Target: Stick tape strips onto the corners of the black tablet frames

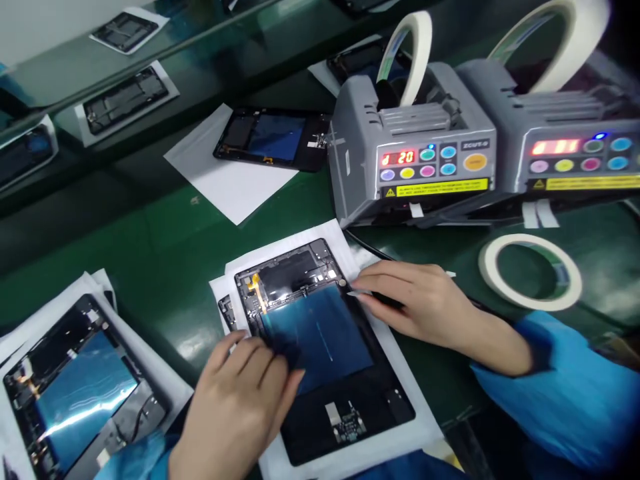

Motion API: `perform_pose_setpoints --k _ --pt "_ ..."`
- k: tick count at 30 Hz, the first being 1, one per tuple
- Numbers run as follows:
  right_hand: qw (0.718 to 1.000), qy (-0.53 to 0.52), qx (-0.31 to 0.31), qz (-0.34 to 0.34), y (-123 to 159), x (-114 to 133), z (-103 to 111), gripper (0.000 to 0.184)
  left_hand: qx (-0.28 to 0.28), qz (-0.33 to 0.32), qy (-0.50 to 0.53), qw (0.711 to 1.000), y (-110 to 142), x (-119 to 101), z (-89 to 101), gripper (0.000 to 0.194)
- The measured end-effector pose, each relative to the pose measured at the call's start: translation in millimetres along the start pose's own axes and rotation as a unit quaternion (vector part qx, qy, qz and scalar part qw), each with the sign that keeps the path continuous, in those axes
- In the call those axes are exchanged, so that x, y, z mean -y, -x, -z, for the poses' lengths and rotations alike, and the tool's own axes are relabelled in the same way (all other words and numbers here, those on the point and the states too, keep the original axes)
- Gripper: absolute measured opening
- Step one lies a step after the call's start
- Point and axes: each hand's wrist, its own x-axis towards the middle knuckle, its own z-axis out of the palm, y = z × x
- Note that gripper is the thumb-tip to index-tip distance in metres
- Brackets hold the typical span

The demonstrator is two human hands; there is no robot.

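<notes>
An opened tablet [345, 347] with a blue battery, orange flex cable and small circuit board lies on white paper sheets before me. My left hand [245, 393] is at its left edge, fingers bent over the side and thumb over the battery's lower left; the fingertips are partly hidden. At the upper right edge, my right hand [415, 300] pinches a small pale strip of tape [357, 293] between thumb and fingers. The strip is beside or touching the tablet's edge; I cannot tell which.
Two grey tape dispensers [415, 147] stand at the back right, with cut strips [540, 215] at the front. A masking tape roll [487, 267] lies near my right forearm. Another opened tablet [85, 393] is at left, one [270, 137] behind. Several more line the far shelf [125, 100].
</notes>
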Motion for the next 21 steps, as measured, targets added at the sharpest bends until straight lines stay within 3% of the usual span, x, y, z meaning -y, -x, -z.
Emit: perform_pose_setpoints --k 3,7,12,21 --pt "0.999 -0.02 0.027 0.002 -7.6 -11.6 -6.9 0.017 0.028 0.041 0.0 0.999 -42.3 -7.0 -12.0 0.017" --pt "0.998 -0.011 0.054 0.036 -18.8 -28.1 -16.3 0.023 -0.003 0.109 0.029 0.994 -79.9 -3.9 -37.8 0.01" --pt "0.997 0.014 0.053 0.06 -22.2 -32.5 -23.8 0.028 -0.054 0.099 0.112 0.987 -86.8 3.4 -53.2 0.009" --pt "0.996 -0.026 0.075 0.033 -18.5 -30.5 -18.3 0.038 -0.043 0.074 0.117 0.989 -90.3 4.2 -55.1 0.011"
